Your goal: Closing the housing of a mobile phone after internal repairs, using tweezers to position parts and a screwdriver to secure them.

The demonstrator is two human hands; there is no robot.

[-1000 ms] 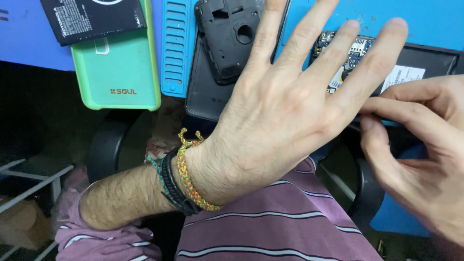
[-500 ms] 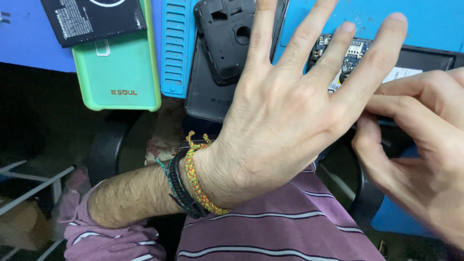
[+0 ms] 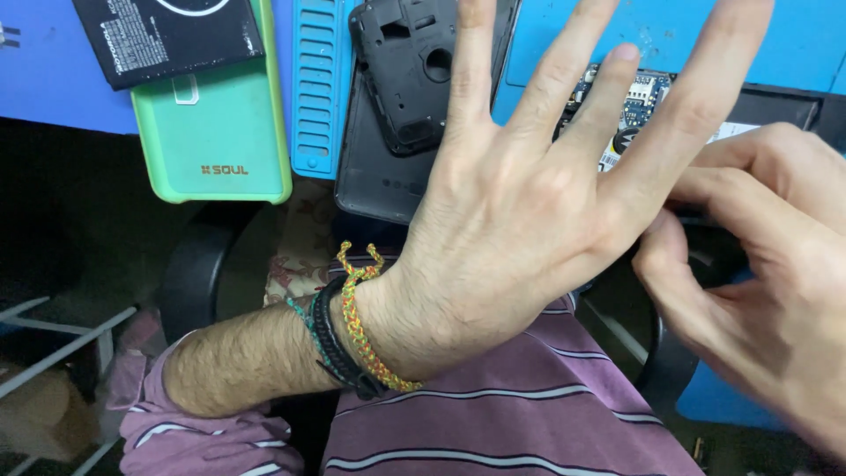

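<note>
Blue mat (image 3: pixel 758 35): I see the opened phone (image 3: pixel 643 92) lying on it
Left hand (image 3: pixel 529 220): fingers splayed wide, holding nothing
Right hand (image 3: pixel 758 264): fingers pinched at phone's edge; grasp hidden
Advice: I'd pinch gently

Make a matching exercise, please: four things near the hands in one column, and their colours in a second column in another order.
Things:
1. phone case
2. ridged tray
3. phone back cover
4. braided bracelet on the left hand

Colours:
a. blue
b. orange-yellow
c. green
d. black

Right pairs: 1-c, 2-a, 3-d, 4-b.
</note>
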